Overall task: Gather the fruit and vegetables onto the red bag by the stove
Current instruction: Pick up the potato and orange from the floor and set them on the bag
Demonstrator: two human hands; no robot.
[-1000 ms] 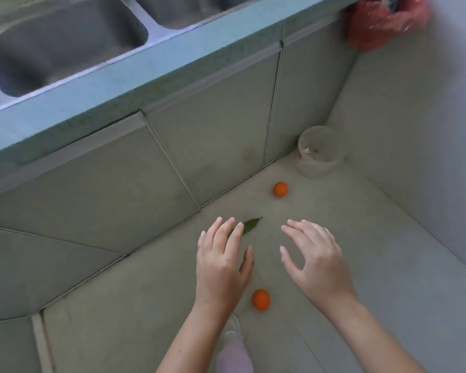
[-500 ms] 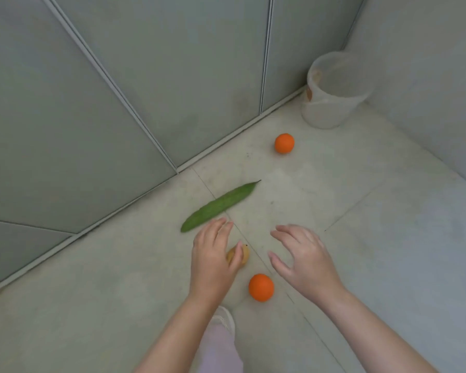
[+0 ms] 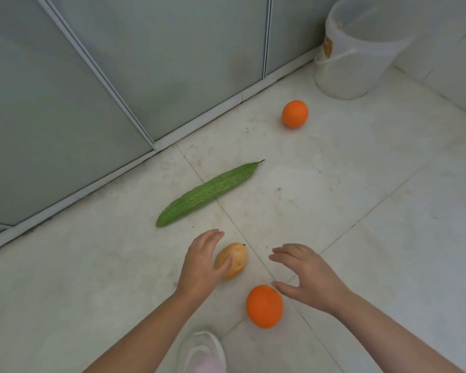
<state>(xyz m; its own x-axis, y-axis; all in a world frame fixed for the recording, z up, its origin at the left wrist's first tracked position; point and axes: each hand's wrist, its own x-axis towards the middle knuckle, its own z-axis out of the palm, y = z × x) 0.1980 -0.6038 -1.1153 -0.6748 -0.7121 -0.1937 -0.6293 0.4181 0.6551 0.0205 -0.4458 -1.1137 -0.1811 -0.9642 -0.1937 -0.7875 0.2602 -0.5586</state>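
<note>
On the pale tiled floor lie a long green bitter gourd [image 3: 209,193], a yellow mango [image 3: 234,258], a near orange [image 3: 264,306] and a far orange [image 3: 294,113]. My left hand [image 3: 201,265] is open with its fingers spread, its thumb touching the mango's left side. My right hand [image 3: 304,275] is open and hovers just right of the mango, its thumb over the near orange's upper right edge. The red bag and the stove are out of view.
Grey cabinet doors [image 3: 119,76] run along the back left down to a white plinth. A white plastic bucket [image 3: 358,49] stands in the far right corner by the wall. My shoe [image 3: 203,351] shows at the bottom edge.
The view has dropped closer to the floor, so counter and sinks left the frame. Both hands lowered toward the mango and near orange; the left hand now touches the mango.
</note>
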